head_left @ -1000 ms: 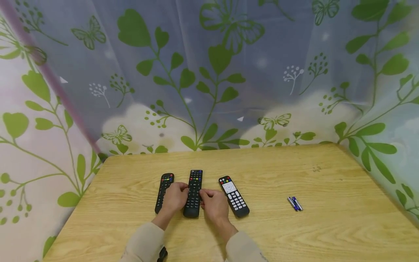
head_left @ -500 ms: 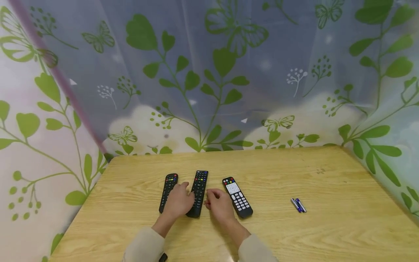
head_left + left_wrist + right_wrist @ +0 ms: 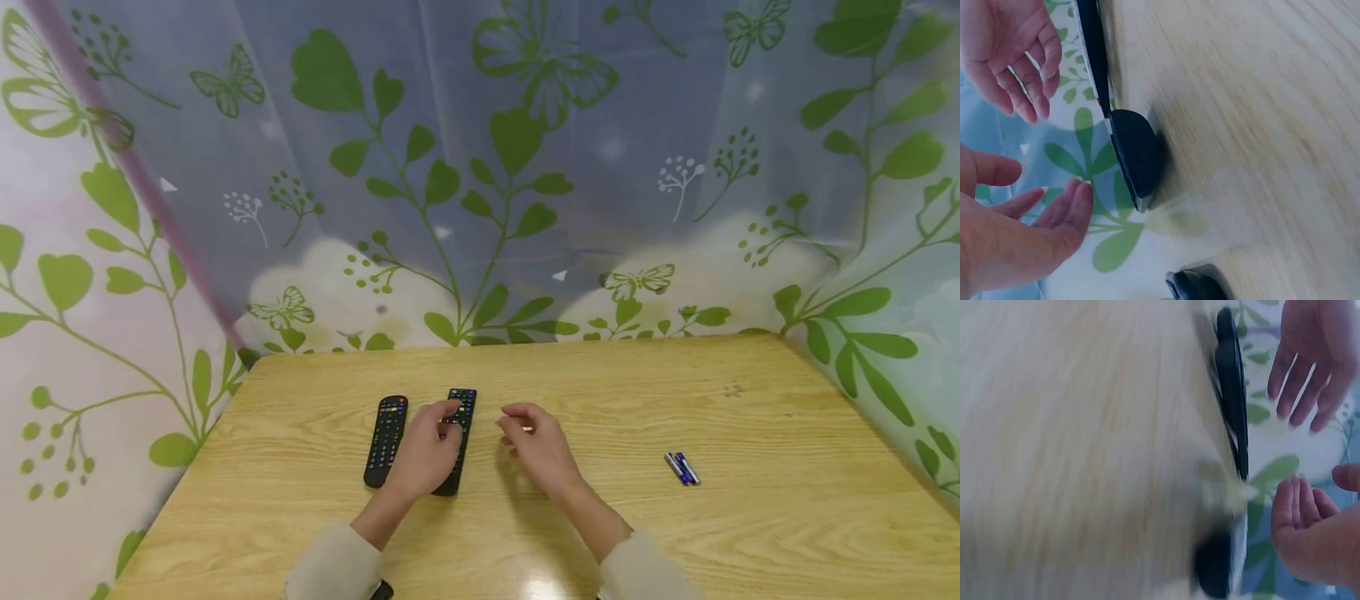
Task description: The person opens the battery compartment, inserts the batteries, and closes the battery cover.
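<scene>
My left hand (image 3: 427,446) hovers across a long black remote control (image 3: 465,406), covering much of its middle; its fingers hold nothing. Beside it on the left lies another black remote control (image 3: 387,429) with a rounded top. To the right, my right hand (image 3: 542,446) is raised over the table, loosely bent fingers facing left and nothing in them. The remote control with white buttons is hidden in the head view behind this hand; a dark remote end (image 3: 1215,565) shows below it in the right wrist view. In the left wrist view both palms stand apart above the remotes.
Several small blue-and-silver batteries (image 3: 682,468) lie together on the wooden table (image 3: 750,533) at the right. Part of a black object (image 3: 382,590) shows near the left sleeve at the front. A leaf-patterned curtain (image 3: 480,167) hangs behind the table.
Both hands have let go of the middle remote. My left hand has shifted up over it, my right hand rightwards in front of the white-buttoned remote. The middle remote now leans slightly right.
</scene>
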Action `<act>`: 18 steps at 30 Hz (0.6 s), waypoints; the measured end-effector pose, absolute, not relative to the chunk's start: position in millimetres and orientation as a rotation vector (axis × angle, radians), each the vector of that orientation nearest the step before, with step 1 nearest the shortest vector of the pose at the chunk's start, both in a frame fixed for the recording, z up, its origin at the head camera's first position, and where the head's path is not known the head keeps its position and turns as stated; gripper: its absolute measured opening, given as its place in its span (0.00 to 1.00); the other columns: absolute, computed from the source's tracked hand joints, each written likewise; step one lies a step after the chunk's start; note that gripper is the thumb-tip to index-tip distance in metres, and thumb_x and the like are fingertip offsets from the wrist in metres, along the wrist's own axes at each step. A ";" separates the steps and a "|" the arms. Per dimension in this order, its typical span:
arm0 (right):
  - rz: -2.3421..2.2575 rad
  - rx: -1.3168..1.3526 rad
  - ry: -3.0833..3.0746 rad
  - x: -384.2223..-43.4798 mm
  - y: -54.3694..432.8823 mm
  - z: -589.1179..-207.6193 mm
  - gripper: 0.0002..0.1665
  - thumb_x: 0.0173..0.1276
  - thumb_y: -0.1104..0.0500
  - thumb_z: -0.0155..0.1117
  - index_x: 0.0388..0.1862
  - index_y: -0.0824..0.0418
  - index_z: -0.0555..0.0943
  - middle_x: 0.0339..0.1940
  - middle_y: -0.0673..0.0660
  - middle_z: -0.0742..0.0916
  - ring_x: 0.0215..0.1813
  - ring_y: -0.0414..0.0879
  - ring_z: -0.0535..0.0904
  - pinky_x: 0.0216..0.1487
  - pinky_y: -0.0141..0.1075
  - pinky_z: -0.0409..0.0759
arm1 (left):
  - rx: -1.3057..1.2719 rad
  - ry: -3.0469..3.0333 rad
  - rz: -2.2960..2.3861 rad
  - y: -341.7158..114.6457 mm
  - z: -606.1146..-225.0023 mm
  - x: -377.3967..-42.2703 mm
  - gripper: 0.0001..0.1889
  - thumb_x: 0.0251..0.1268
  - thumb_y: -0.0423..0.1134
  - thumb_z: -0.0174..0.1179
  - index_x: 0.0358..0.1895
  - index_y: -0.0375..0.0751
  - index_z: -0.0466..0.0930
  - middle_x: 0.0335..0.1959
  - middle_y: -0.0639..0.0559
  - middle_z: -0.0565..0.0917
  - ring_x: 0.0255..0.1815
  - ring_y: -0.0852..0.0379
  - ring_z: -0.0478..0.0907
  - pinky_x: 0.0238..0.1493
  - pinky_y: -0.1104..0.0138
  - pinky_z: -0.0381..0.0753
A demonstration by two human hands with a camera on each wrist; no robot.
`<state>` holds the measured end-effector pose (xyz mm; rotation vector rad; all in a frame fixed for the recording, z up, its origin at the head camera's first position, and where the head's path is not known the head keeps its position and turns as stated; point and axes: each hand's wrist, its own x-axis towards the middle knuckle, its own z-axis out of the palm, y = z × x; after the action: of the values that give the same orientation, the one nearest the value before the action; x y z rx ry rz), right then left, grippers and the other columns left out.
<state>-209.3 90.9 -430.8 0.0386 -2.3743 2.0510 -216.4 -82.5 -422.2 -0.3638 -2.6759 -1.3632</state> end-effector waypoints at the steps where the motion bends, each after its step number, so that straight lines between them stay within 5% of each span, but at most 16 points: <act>1: 1.969 0.046 -2.406 -210.0 96.9 -429.9 0.16 0.72 0.60 0.56 0.54 0.68 0.76 0.46 0.61 0.82 0.45 0.54 0.80 0.44 0.44 0.81 | -0.385 -2.670 -1.385 -80.7 -422.0 -216.2 0.18 0.68 0.28 0.49 0.60 0.31 0.72 0.56 0.37 0.75 0.48 0.49 0.76 0.44 0.58 0.79; 5: 1.674 0.045 -2.546 -209.9 119.3 -427.9 0.18 0.70 0.59 0.59 0.56 0.64 0.76 0.51 0.59 0.80 0.49 0.52 0.76 0.44 0.42 0.78 | -0.463 -2.658 -1.444 -73.5 -420.9 -215.2 0.19 0.69 0.29 0.48 0.62 0.32 0.71 0.56 0.37 0.75 0.49 0.48 0.77 0.45 0.58 0.79; 13: 1.133 0.008 -2.834 -200.1 140.0 -435.6 0.33 0.63 0.50 0.67 0.61 0.67 0.72 0.58 0.66 0.75 0.58 0.64 0.69 0.48 0.56 0.75 | -0.522 -2.681 -1.570 -54.4 -423.8 -211.5 0.20 0.68 0.29 0.49 0.62 0.27 0.68 0.55 0.35 0.75 0.50 0.45 0.77 0.46 0.58 0.80; 18: 0.977 -0.005 -2.940 -194.0 140.3 -442.7 0.41 0.58 0.44 0.70 0.63 0.67 0.71 0.58 0.66 0.75 0.56 0.62 0.71 0.38 0.53 0.78 | -0.502 -2.729 -1.567 -42.3 -430.7 -211.6 0.20 0.67 0.29 0.51 0.61 0.28 0.70 0.54 0.35 0.76 0.49 0.45 0.78 0.47 0.56 0.80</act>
<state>-194.0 140.3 -442.7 -0.0052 -2.9399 0.9771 -211.6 -42.3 -430.7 -0.5025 -2.7286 -1.5668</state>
